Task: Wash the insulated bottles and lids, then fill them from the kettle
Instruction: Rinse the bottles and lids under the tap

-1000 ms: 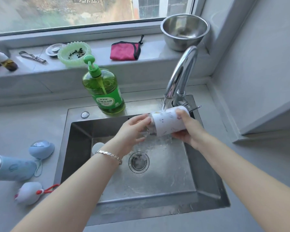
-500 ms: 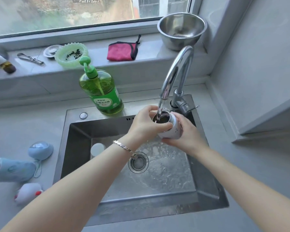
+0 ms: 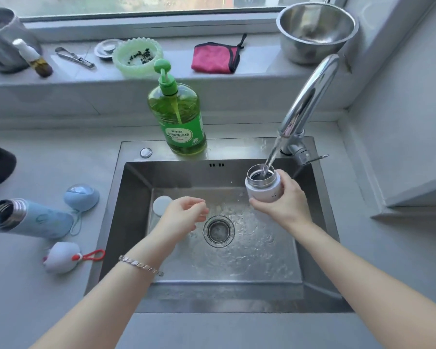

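My right hand grips a small white insulated bottle upright under the tap; water streams into its open steel mouth. My left hand hovers over the sink left of the drain, fingers loosely curled, holding nothing. A white lid lies in the sink just behind that hand. On the counter to the left, a blue insulated bottle lies on its side, open. Beside it are a blue lid and a white lid with a red loop.
A green dish soap pump bottle stands on the sink's back rim. The windowsill holds a steel bowl, a pink cloth, a green dish, a small dropper bottle and a metal tool.
My left hand has let go of the white bottle and dropped left over the sink. My right hand has turned the bottle upright under the running water.
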Demonstrator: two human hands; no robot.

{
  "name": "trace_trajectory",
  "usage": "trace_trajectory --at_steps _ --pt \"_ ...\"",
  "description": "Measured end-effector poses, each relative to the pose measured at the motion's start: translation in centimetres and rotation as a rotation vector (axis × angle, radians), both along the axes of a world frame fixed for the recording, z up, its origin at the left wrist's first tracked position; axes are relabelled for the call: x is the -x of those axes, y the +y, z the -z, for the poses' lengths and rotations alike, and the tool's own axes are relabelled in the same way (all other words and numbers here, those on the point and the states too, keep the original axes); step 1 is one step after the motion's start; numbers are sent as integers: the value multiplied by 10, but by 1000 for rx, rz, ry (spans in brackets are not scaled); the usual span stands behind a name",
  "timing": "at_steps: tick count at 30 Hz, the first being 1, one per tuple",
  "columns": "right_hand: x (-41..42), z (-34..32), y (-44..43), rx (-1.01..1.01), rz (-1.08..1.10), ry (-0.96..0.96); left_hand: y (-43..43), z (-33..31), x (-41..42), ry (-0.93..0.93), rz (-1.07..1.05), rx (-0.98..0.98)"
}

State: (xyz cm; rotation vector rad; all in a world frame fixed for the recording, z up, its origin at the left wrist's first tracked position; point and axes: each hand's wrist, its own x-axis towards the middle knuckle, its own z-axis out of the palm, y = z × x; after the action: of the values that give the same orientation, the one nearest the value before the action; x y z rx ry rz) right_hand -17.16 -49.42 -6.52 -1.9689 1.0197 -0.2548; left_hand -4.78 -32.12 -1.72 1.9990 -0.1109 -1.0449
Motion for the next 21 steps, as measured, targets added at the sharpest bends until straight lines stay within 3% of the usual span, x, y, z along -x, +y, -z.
trace_trajectory --at_steps 6,8,11,14,21 --pt "7 -16 -3 57 -70 81 17 7 3 59 -61 7" --pt "11 -21 -12 109 -122 249 24 7 5 61 -84 18" --pt "22 -27 -18 214 -382 756 35 10 10 73 -108 8" --pt "28 -33 -14 261 -538 1075 41 15 18 90 -109 -16" --pt "17 -44 -8 345 -673 1231 39 16 28 99 -32 -10"
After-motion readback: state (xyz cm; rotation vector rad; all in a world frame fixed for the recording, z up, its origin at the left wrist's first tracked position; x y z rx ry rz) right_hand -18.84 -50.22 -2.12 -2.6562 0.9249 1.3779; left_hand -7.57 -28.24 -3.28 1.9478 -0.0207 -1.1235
